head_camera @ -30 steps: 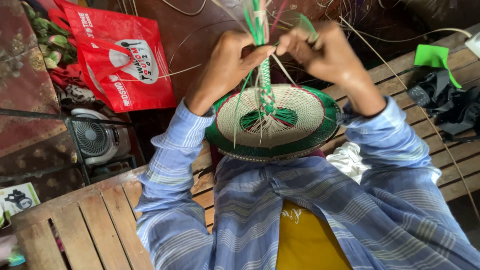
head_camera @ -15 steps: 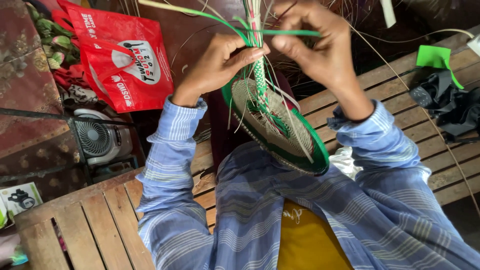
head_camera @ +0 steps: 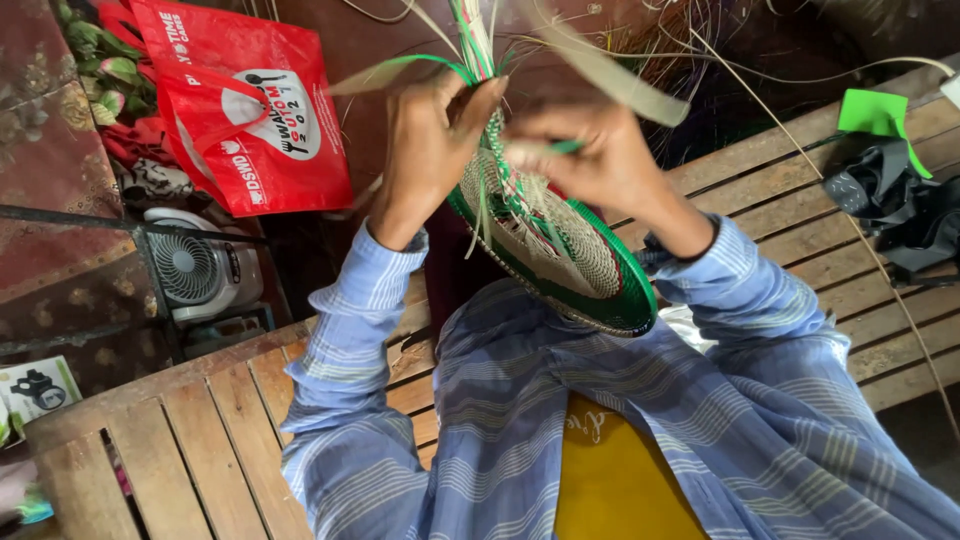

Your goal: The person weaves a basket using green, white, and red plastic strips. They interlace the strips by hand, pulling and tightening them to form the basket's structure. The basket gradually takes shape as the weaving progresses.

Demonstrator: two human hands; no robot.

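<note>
A round woven disc (head_camera: 560, 255), pale with a green rim, is held tilted above the lap, over the slatted surface (head_camera: 150, 440). The left hand (head_camera: 430, 150) is closed on green and pale strips (head_camera: 475, 40); the right hand (head_camera: 600, 165), blurred, is pinched on a green strand. Loose strips could slip, slackening the weave.

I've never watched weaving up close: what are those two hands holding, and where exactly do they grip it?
Both hold a round woven piece with a green rim. The left hand and right hand pinch the loose straw and green strips at its upper edge with their fingers.
</note>
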